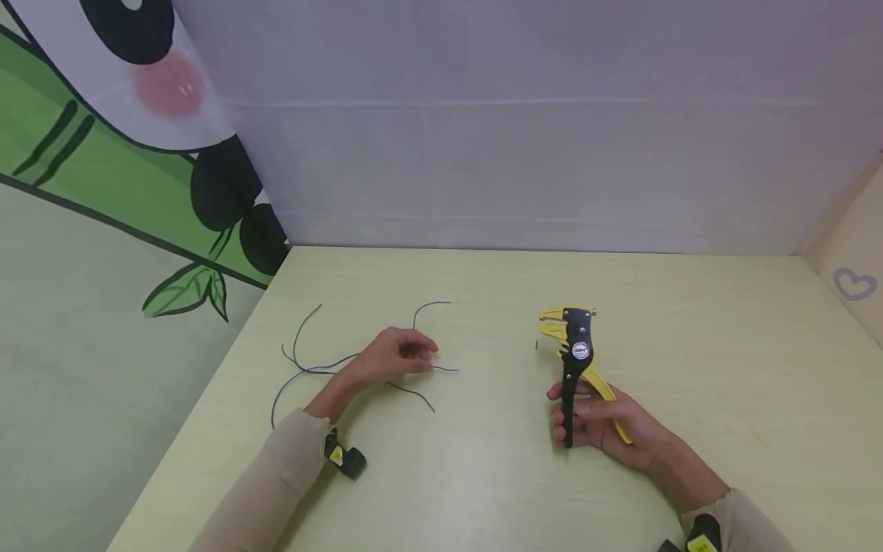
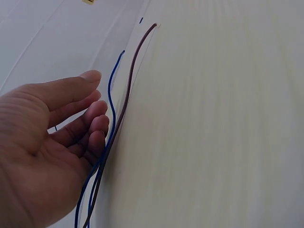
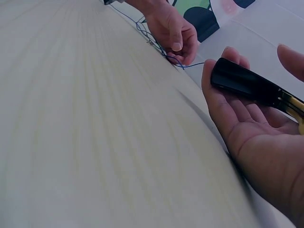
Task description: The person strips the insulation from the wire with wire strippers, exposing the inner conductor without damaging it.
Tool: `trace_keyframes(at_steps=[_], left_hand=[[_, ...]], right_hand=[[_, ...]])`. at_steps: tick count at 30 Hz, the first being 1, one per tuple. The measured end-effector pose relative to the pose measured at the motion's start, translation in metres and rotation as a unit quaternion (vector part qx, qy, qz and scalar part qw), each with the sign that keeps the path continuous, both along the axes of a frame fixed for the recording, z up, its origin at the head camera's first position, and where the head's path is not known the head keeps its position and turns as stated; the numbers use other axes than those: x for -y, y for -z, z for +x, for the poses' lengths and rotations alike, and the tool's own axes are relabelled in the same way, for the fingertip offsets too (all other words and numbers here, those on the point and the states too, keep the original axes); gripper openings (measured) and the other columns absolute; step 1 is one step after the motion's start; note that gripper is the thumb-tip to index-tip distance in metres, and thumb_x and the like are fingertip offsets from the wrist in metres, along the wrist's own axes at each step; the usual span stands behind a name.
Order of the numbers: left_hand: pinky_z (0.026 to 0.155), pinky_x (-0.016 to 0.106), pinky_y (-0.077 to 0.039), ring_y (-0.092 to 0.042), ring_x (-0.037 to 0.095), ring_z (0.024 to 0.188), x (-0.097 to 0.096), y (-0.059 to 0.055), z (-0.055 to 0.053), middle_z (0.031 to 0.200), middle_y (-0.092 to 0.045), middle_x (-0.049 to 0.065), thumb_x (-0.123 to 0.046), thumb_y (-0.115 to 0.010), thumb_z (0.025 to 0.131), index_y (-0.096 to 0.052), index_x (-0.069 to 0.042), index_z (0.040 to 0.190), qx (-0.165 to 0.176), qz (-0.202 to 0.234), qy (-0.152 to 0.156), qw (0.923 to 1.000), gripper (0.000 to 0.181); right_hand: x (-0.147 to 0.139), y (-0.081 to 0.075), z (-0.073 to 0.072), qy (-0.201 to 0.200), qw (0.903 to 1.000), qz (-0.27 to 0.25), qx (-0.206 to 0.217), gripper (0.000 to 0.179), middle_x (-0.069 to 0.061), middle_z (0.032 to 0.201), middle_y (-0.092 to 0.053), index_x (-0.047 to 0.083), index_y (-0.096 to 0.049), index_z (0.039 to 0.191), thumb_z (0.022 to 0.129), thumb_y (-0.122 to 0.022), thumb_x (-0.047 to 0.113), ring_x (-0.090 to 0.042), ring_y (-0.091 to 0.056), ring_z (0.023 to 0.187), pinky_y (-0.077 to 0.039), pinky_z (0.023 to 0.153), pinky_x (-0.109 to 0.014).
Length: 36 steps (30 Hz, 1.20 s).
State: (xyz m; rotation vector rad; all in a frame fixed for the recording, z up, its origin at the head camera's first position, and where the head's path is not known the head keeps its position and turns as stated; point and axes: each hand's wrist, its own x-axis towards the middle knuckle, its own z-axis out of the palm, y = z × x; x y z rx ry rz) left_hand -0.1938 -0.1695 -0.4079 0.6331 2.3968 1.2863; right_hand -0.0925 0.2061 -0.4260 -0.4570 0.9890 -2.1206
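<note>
My left hand is over several thin wires on the left part of the table, its fingers loosely bent. In the left wrist view, a blue wire and a brown wire run past the fingertips, and the thumb stands apart from them. I cannot tell whether the fingertips touch the wires. My right hand holds a yellow and black wire stripper by its handles, with its head pointing away from me. The right wrist view shows its black handle lying across the fingers.
A tiny dark wire offcut lies left of the stripper's head. The wires' curved tails spread left across the pale wooden table. A pale backdrop rises at the table's far edge, with a side panel at right.
</note>
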Motion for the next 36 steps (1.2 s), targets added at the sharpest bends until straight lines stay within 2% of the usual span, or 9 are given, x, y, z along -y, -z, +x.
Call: trace_keyframes(at_steps=[7, 13, 27, 36], left_hand=[[0.07, 0.018, -0.044, -0.054, 0.014, 0.08, -0.0012, 0.0048, 0.0008, 0.086, -0.062, 0.004, -0.003, -0.077, 0.084, -0.073, -0.001, 0.106, -0.002, 0.0, -0.01, 0.9999, 0.022], [0.067, 0.017, -0.04, -0.05, 0.012, 0.076, -0.0029, 0.0072, 0.0012, 0.08, -0.059, 0.0, -0.004, -0.078, 0.084, -0.075, -0.002, 0.099, -0.008, -0.005, -0.018, 0.9998, 0.016], [0.065, 0.018, -0.037, -0.046, 0.012, 0.073, -0.004, 0.0083, 0.0011, 0.076, -0.055, -0.002, -0.005, -0.075, 0.085, -0.076, -0.003, 0.097, -0.015, -0.013, -0.006, 0.9998, 0.011], [0.063, 0.018, -0.036, -0.045, 0.011, 0.071, -0.0045, 0.0085, 0.0007, 0.072, -0.051, -0.003, -0.004, -0.075, 0.085, -0.077, -0.004, 0.092, -0.027, -0.011, 0.005, 0.9996, 0.007]], right_hand=[[-0.0006, 0.0017, -0.0014, 0.004, 0.9997, 0.018, 0.015, 0.035, -0.006, 0.107, -0.068, 0.003, -0.047, 0.129, 0.1, -0.029, -0.005, -0.022, -0.069, 0.096, -0.054, 0.094, -0.04], [-0.0013, 0.0027, -0.0024, 0.003, 0.9998, 0.018, 0.008, 0.036, -0.006, 0.107, -0.068, 0.004, -0.048, 0.129, 0.1, -0.029, -0.005, -0.022, -0.069, 0.097, -0.054, 0.094, -0.04], [-0.0022, 0.0041, -0.0027, 0.005, 0.9997, 0.018, 0.015, 0.034, -0.006, 0.107, -0.068, 0.003, -0.046, 0.129, 0.1, -0.029, -0.005, -0.022, -0.069, 0.096, -0.054, 0.094, -0.04], [-0.0032, 0.0058, -0.0037, -0.005, 1.0, -0.002, -0.004, 0.039, -0.006, 0.11, -0.068, 0.004, -0.049, 0.131, 0.1, -0.027, -0.005, -0.022, -0.068, 0.099, -0.053, 0.096, -0.04]])
